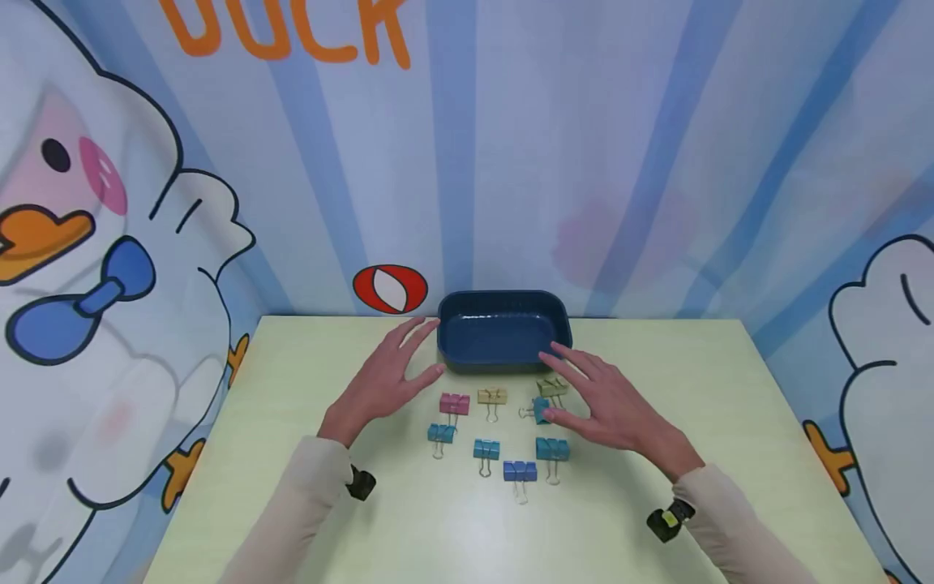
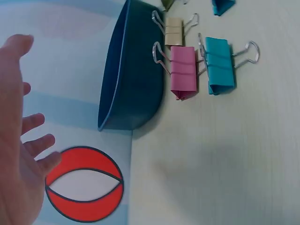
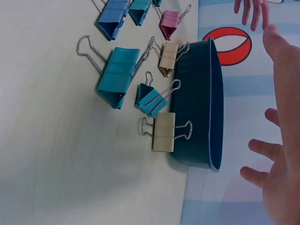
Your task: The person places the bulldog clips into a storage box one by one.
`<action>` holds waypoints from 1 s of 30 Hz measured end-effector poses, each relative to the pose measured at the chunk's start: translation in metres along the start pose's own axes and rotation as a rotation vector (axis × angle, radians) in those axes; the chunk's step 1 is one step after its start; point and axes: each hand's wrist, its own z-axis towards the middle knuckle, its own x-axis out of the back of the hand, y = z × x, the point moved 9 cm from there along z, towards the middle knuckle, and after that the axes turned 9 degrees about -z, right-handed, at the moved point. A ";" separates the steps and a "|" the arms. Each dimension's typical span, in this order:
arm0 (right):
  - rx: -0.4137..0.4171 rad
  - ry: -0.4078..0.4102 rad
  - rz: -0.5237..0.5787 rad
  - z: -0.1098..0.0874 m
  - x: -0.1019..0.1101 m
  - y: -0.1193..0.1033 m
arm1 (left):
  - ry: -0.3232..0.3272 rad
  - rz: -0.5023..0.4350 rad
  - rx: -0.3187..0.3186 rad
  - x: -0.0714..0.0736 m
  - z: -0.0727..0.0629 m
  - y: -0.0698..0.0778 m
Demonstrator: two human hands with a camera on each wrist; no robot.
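My left hand [image 1: 381, 377] hovers with spread fingers beside the left end of a dark blue tray [image 1: 503, 362]. Above the right-hand clips, my right hand [image 1: 613, 403] is held open with nothing in it. Several binder clips lie in front of the tray: a pink binder clip [image 1: 455, 403], a beige binder clip [image 1: 492, 396], an olive-beige binder clip [image 3: 163, 132], a blue binder clip [image 1: 520, 471] and several teal ones. One teal binder clip [image 3: 152, 100] lies turned, partly hidden by my right hand in the head view. The left wrist view shows a teal binder clip [image 2: 219, 65] near the pink one.
The pale table [image 1: 627, 519] ends at a back wall covered by a striped cloth [image 1: 503, 162] with duck drawings. The tray stands at the table's back edge, near a printed red and white oval [image 1: 363, 289]. A wrist camera [image 1: 670, 521] sits on my right wrist.
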 end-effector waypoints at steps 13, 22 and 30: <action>-0.186 0.124 0.302 -0.042 -0.025 0.024 | 0.378 -0.784 0.300 -0.018 0.005 -0.062; -0.260 0.078 0.486 -0.071 -0.065 0.020 | 0.390 -1.064 0.501 -0.055 0.012 -0.091; -0.209 0.091 0.329 -0.076 -0.082 0.010 | 0.407 -1.087 0.563 -0.069 0.018 -0.098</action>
